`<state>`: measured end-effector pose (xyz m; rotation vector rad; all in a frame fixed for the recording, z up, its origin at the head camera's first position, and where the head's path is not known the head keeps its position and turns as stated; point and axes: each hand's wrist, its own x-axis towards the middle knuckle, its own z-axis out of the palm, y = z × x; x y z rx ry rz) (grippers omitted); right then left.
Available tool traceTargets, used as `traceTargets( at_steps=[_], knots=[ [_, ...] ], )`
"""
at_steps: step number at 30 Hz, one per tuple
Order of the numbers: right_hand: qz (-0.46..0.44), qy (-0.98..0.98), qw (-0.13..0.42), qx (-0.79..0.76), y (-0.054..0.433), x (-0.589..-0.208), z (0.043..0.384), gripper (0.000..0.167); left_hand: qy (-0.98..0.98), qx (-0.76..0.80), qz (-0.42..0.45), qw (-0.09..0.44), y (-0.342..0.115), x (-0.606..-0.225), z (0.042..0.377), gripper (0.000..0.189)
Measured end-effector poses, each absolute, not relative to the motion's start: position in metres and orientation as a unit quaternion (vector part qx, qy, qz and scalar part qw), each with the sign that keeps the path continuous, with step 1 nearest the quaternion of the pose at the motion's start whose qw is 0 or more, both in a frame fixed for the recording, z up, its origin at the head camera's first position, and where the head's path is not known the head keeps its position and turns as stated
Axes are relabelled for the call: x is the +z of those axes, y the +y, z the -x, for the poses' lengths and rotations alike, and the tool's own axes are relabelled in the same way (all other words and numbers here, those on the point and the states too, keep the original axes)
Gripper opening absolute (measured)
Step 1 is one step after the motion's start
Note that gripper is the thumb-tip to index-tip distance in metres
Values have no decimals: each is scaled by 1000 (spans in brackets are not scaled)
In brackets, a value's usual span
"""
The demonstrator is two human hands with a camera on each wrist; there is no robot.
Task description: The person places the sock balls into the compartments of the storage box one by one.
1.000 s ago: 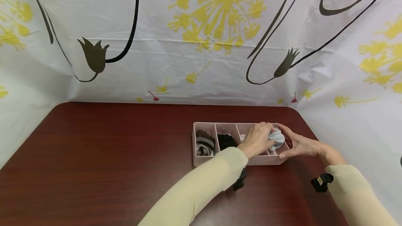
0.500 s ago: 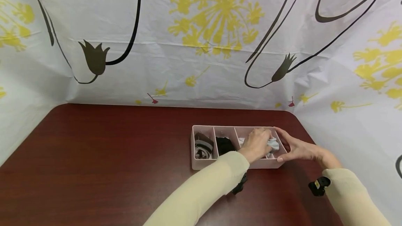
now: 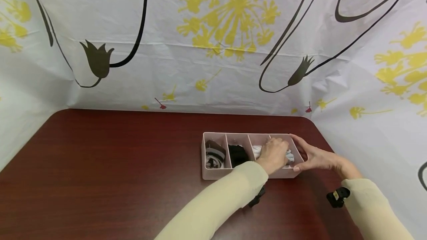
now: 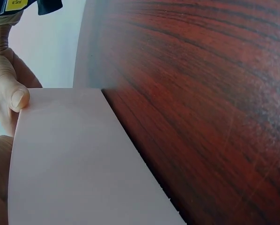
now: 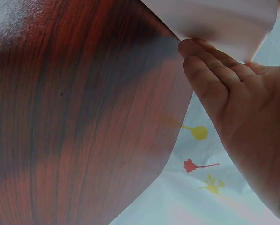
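Note:
A pale pink divided box (image 3: 213, 174) stands on the table, its compartments in a row. My left hand (image 3: 274, 153) reaches down into its right end with bent fingers, the fingertips hidden inside. Beside those fingers lies a light blue rolled cloth (image 3: 290, 157), low in the end compartment and partly covered. My right hand (image 3: 316, 157) holds the box's right end, its thumb at the front corner. In the right wrist view, the fingers (image 5: 208, 77) lie along the end wall. Other compartments hold a grey and brown striped roll (image 3: 215, 155), a black cloth (image 3: 237, 155) and a white cloth (image 3: 257, 150).
The dark red wooden table (image 3: 116, 166) stretches left and in front of the box. A white sheet with flower prints (image 3: 150, 21) hangs behind and at both sides, close to the table's back edge.
My left hand has pushed the light blue cloth down into the end compartment and shifted slightly left. The right hand keeps its hold on the box's end.

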<state>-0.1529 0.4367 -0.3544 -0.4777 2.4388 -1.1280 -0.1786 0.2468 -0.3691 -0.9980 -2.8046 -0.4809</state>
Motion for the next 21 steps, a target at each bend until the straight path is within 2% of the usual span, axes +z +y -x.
traceTargets(
  at_steps=[11,21],
  knots=[
    [169,865,217,-420,437,-356,153,106,-928,-147,337,52,245,-369,178,18],
    [165,861,227,-425,438,-355,154,106,-924,-138,352,62,244,-368,178,19]
  ],
)
